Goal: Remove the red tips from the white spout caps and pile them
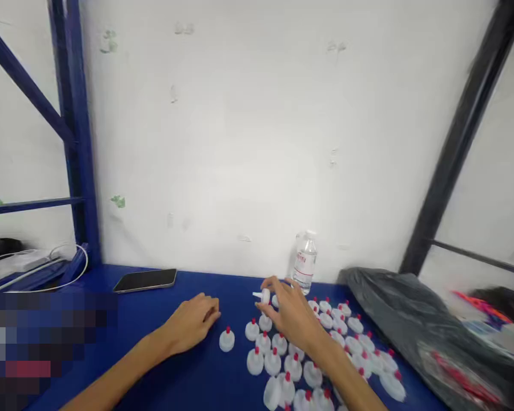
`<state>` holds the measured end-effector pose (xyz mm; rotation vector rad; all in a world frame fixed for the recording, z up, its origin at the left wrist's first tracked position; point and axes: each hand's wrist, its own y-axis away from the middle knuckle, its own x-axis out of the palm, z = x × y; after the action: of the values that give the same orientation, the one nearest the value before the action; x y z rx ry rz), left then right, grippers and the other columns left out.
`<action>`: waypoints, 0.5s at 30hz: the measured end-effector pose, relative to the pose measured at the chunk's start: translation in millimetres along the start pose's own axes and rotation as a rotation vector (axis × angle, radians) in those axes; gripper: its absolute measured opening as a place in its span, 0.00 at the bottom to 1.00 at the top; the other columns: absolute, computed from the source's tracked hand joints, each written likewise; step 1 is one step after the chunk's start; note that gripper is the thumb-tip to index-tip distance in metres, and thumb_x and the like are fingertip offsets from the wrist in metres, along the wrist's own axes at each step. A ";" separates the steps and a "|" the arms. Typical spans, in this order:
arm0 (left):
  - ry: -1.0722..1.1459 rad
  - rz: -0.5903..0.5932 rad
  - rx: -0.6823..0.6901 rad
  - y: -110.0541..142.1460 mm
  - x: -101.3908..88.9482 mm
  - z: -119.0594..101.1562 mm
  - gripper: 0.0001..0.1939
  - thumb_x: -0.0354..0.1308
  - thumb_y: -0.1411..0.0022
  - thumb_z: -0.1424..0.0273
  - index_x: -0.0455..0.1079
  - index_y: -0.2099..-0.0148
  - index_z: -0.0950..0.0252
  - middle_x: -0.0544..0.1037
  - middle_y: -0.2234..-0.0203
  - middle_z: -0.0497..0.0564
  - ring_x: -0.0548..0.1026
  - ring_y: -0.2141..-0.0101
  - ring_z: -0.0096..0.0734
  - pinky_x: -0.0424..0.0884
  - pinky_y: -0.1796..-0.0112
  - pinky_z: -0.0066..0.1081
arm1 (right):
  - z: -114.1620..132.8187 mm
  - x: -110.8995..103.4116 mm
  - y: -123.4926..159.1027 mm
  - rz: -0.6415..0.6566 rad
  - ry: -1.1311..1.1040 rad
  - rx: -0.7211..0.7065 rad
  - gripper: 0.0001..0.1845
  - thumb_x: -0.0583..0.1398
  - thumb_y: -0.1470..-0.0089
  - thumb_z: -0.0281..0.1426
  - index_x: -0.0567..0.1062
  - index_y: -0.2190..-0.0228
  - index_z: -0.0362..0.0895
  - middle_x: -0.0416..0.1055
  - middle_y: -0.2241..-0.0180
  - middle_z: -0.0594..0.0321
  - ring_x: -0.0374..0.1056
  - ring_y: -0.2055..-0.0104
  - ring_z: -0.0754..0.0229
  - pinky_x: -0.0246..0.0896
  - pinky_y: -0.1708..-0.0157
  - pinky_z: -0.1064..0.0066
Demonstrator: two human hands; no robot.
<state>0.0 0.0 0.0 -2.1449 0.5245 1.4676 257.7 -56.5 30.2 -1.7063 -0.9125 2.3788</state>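
Between the thumb and fingers of my right hand [289,308] is a white nozzle cap [265,295], its bare pointed tip facing left. My fingers partly cover a white shape behind it, so I cannot tell whether a bottle body is attached. Under and around that hand stand many small squat white bottles [272,362] with red tips. Apart from them, one red-tipped bottle [227,339] stands upright near my left hand [192,322]. That hand rests over the blue table, fingers curled and thumb against the index finger; anything inside is hidden.
A clear water bottle [305,262] stands by the white wall behind my right hand. A phone [145,279] lies at the back left of the blue table [154,311]. Grey plastic sheeting [394,308] edges the right side. White cables [81,262] lie far left, beside a blue metal post [83,142].
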 end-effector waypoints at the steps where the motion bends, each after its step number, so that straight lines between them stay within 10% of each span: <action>1: 0.002 0.005 0.005 0.6 0.3 0.2 0.13 0.46 0.29 0.64 0.67 0.64 0.61 0.75 0.70 0.50 0.71 0.63 0.40 0.62 0.64 0.34 | 0.9 2.3 1.6 0.005 -0.004 -0.004 0.15 0.63 0.39 0.36 0.72 0.53 0.42 0.78 0.60 0.58 0.74 0.54 0.54 0.50 0.37 0.50; 8: 0.012 -0.025 0.057 10.5 -1.9 -14.5 0.20 0.37 0.25 0.59 0.67 0.62 0.60 0.75 0.65 0.49 0.70 0.60 0.38 0.62 0.58 0.36 | 5.7 9.4 7.0 0.056 -0.022 -0.042 0.14 0.59 0.35 0.39 0.77 0.52 0.47 0.79 0.55 0.58 0.71 0.49 0.50 0.56 0.41 0.51; 15: 0.024 -0.008 0.129 20.8 -2.2 -37.9 0.11 0.49 0.30 0.61 0.66 0.64 0.60 0.73 0.68 0.47 0.70 0.65 0.36 0.58 0.65 0.33 | 9.6 6.5 9.3 0.101 -0.040 -0.054 0.18 0.55 0.32 0.39 0.75 0.47 0.44 0.78 0.53 0.56 0.69 0.47 0.50 0.54 0.40 0.50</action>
<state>16.0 -38.9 10.0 -2.0639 0.6014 1.3672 249.3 -65.6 22.1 -1.7706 -0.9249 2.4831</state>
